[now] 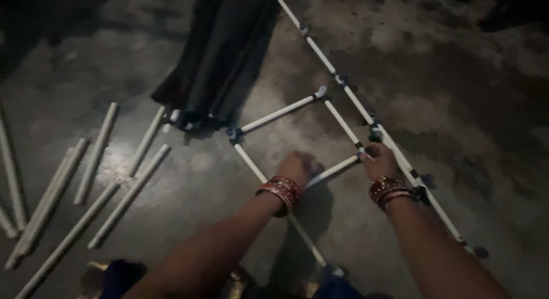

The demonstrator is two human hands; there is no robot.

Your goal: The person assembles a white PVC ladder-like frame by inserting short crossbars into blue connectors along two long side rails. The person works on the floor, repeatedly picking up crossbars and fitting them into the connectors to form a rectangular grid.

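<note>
A frame of white tubes joined by dark connectors lies on the grey floor. My left hand (298, 166) is closed over the joint where a short cross tube (333, 171) meets a long side tube (250, 161). My right hand (378, 160) grips the other end of that cross tube, at a connector next to the long diagonal tube (354, 100). Both wrists wear red bangles. Farther away, another cross tube (279, 113) and a short tube (343, 123) form a square with the rest.
Several loose white tubes (97, 179) lie spread on the floor at the left. A roll of black fabric (220, 56) with tube ends sticking out lies at the top centre. Dark cloth shows at the bottom edge, by my knees.
</note>
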